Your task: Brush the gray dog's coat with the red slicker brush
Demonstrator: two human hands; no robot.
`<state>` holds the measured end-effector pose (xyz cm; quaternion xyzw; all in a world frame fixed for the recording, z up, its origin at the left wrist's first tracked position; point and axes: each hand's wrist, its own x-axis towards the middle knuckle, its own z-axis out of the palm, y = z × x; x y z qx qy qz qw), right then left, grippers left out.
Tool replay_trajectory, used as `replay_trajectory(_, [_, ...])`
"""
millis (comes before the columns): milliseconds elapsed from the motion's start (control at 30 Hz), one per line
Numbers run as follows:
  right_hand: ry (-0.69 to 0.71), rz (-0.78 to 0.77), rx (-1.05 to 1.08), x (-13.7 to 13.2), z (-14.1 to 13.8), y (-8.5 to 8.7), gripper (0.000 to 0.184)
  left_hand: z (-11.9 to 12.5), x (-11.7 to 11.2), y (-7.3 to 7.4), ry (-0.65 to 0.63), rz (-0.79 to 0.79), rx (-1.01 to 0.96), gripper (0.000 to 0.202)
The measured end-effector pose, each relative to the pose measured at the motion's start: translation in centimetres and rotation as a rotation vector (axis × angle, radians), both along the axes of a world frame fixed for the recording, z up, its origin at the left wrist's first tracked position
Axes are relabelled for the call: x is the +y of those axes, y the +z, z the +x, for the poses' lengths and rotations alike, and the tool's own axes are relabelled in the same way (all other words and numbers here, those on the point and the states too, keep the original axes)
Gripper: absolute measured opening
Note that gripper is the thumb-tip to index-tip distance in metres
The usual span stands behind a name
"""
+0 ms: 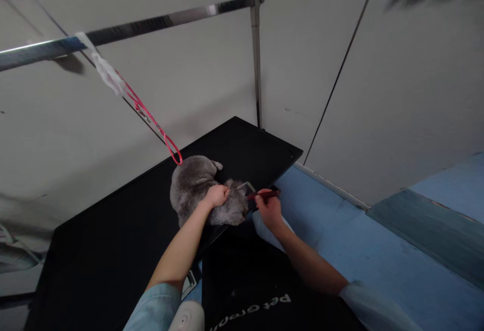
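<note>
A grey, short-coated cat (192, 182) lies curled on the black grooming table (242, 144), its fluffier head near the front edge. My left hand (217, 196) is closed on the fur behind the cat's head. Just right of the head, my right hand (268, 207) grips a grooming brush (266, 195) by its dark red handle. The brush's thin, pale, angled end reaches over the cat's head. Whether it touches the fur I cannot tell, and the cat's face is hard to make out.
A metal bar (166, 21) on an upright post (256, 64) spans the table. From it a pink loop leash (151, 117), tied with white material (108, 74), hangs down by the cat's back. A grey wall stands behind; the floor (321, 220) is blue.
</note>
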<state>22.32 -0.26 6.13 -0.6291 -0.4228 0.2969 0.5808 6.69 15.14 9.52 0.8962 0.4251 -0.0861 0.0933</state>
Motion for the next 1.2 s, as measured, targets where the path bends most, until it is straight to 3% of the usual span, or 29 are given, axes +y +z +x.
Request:
replay_trajectory(100, [0.265, -0.009, -0.045, 0.0, -0.9, -0.1, 0.011, 0.6, 0.8, -0.4, -0.003, -0.041, -0.026, 0.034])
replay_trajectory(133, [0.246, -0.02, -0.051, 0.1, -0.8, 0.0, 0.011, 0.8, 1.0, -0.5, -0.003, -0.052, -0.033, 0.032])
replay_trajectory(233, [-0.084, -0.003, -0.038, 0.4, 0.0, 0.6, 0.018, 1.2, 1.7, -0.7, 0.006, -0.096, -0.066, 0.026])
replay_trajectory(267, [-0.136, 0.023, -0.031, 0.4, -0.1, 0.7, 0.019, 1.4, 2.0, -0.7, 0.008, -0.115, -0.079, 0.025])
replay_trajectory(300, [-0.107, 0.05, -0.019, 0.3, -0.6, 0.7, 0.018, 1.5, 2.2, -0.8, 0.009, -0.137, -0.091, 0.024])
replay_trajectory(400, [0.289, 0.085, 0.051, -0.1, -3.3, -0.3, 0.012, 1.7, 2.9, -0.9, 0.011, -0.207, -0.125, 0.026])
replay_trajectory(467, [0.368, 0.056, 0.117, -0.1, -4.1, -1.1, 0.013, 1.7, 3.3, -1.0, 0.015, -0.243, -0.16, 0.031])
replay_trajectory(600, [-0.004, 0.042, 0.209, 0.2, -2.3, -1.8, 0.021, 1.5, 4.0, -1.8, 0.046, -0.291, -0.269, 0.041])
replay_trajectory(667, [-0.079, 0.066, 0.223, 0.1, -2.5, -1.8, 0.02, 1.5, 4.3, -2.3, 0.069, -0.323, -0.315, 0.047])
replay_trajectory(700, [-0.02, 0.063, 0.226, 0.0, -3.2, -1.9, 0.018, 1.5, 4.4, -2.6, 0.077, -0.341, -0.332, 0.05])
replay_trajectory(800, [0.371, 0.007, 0.314, 0.0, -6.2, -2.3, 0.021, 1.2, 4.9, -3.2, 0.086, -0.384, -0.372, 0.057])
replay_trajectory(867, [0.49, -0.016, 0.424, 0.0, -7.1, -2.5, 0.027, 0.9, 5.3, -3.4, 0.086, -0.399, -0.394, 0.059])
replay_trajectory(1067, [0.286, 0.033, 0.36, -1.9, -4.8, -2.6, 0.026, 0.8, 5.6, -3.3, 0.087, -0.388, -0.459, 0.057])
replay_trajectory(1200, [0.159, 0.053, 0.302, -3.5, -4.9, -2.6, 0.021, 1.1, 5.5, -3.1, 0.09, -0.391, -0.476, 0.056])
